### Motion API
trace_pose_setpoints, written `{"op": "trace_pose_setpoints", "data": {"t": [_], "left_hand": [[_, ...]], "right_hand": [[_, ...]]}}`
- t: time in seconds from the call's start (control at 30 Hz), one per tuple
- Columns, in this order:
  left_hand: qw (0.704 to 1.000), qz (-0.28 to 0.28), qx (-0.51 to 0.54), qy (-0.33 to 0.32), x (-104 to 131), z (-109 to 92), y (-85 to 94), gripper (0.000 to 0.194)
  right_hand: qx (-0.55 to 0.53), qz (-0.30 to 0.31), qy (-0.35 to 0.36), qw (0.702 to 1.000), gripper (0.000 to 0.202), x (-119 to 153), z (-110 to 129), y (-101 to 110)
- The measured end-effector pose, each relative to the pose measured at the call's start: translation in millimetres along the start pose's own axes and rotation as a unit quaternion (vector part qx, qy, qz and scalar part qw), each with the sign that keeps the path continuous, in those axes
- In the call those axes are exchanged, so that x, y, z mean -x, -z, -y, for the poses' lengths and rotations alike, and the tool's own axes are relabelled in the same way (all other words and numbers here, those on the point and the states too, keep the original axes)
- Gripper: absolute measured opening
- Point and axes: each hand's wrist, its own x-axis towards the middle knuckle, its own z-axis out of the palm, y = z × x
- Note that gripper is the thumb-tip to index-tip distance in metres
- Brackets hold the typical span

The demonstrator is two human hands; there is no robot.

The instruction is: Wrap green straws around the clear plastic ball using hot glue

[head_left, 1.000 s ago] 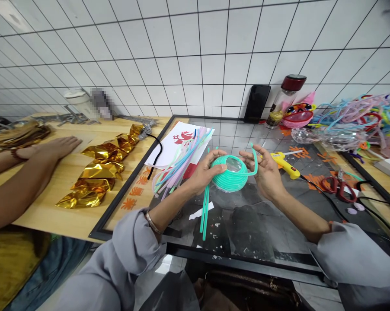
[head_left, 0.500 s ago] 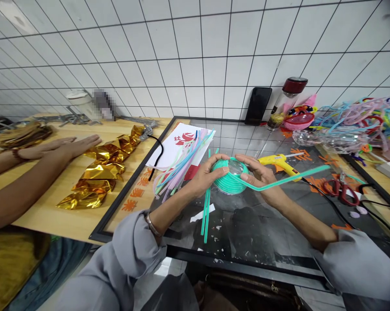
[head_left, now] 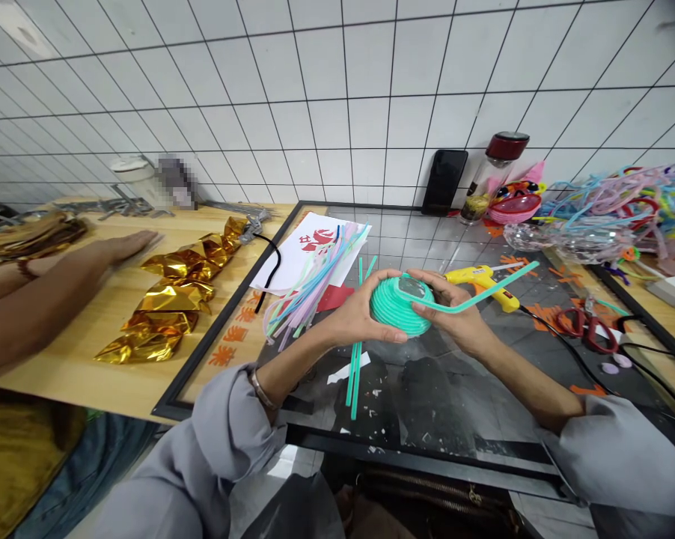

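Between my hands is a rounded dome (head_left: pixel 399 313) wound in coils of mint-green pipe cleaner, with a clear, see-through patch at its top. My left hand (head_left: pixel 365 314) is curved round its left side, the thumb low on the front. On the opposite side my right hand (head_left: pixel 453 307) grips the dome, thumb pressed near the loose green pipe-cleaner end (head_left: pixel 495 288), which sticks out to the right. Several straight green pipe cleaners (head_left: pixel 355 382) lie on the dark glossy board beneath my left wrist.
A yellow glue gun (head_left: pixel 486 283) lies right of my right hand, red-handled scissors (head_left: pixel 587 329) farther right. Pastel pipe cleaners (head_left: pixel 315 288) rest on white paper (head_left: pixel 281 254). A phone (head_left: pixel 445 181) and bottle (head_left: pixel 492 180) stand behind. Gold foil (head_left: pixel 169 299) and another person's arm (head_left: pixel 62 299) are left.
My left thumb has slid from the dome's top down to its front. The dome has tilted and the loose end now points more steeply upward. The other person's hands moved slightly left.
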Motion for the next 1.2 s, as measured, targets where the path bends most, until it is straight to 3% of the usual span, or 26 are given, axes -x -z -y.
{"op": "trace_pose_setpoints", "data": {"t": [0.4, 0.6, 0.77, 0.9, 1.03, 1.2], "left_hand": [[0.997, -0.065, -0.048, 0.010, 1, -10, -5.4, 0.086], [0.994, -0.100, -0.026, 0.025, 0, -9, -6.0, 0.086], [0.992, -0.125, -0.013, 0.023, -2, -8, -6.8, 0.084], [0.988, -0.152, -0.013, -0.012, -4, -8, -4.0, 0.080], [0.983, -0.165, -0.018, -0.071, -4, -6, -1.6, 0.080], [0.980, -0.169, -0.027, -0.097, -4, -2, -2.1, 0.080]], "right_hand": [[-0.068, -0.001, -0.051, 0.996, 0.062, 2, -4, -4], [-0.071, 0.003, -0.030, 0.997, 0.053, 1, -9, -2], [-0.062, 0.016, -0.022, 0.998, 0.063, 1, 1, -4], [-0.147, -0.004, -0.093, 0.985, 0.050, 0, 5, -5], [-0.246, 0.031, -0.213, 0.945, 0.044, -1, 0, -6], [-0.291, 0.095, -0.243, 0.921, 0.054, 1, -5, -10]]}}
